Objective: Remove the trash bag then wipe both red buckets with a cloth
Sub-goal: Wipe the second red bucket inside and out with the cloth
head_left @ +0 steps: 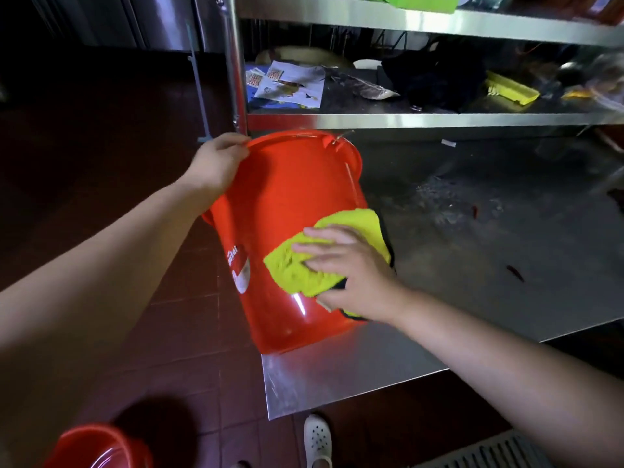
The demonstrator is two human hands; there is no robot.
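Left hand [219, 160] grips the tilted red bucket's [287, 204] rim; right hand [351, 265], fingers flat, presses the cloth [297, 268]. Seemingly best: firm overlapping strokes, rotating the bucket.

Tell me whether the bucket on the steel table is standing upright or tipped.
Tipped. The red bucket leans away, base on the steel table, left hand gripping its rim.

The glossy red plastic bucket [290, 211] bears a white printed label [240, 268] on its side. The fluffy cloth [324, 261] against it is yellow-green with a black edge. A second red plastic bucket [98, 447] shows below. The tiled floor [189, 332] is dark red-brown, the steel table [472, 265] dull grey, the perforated clog [317, 440] white.
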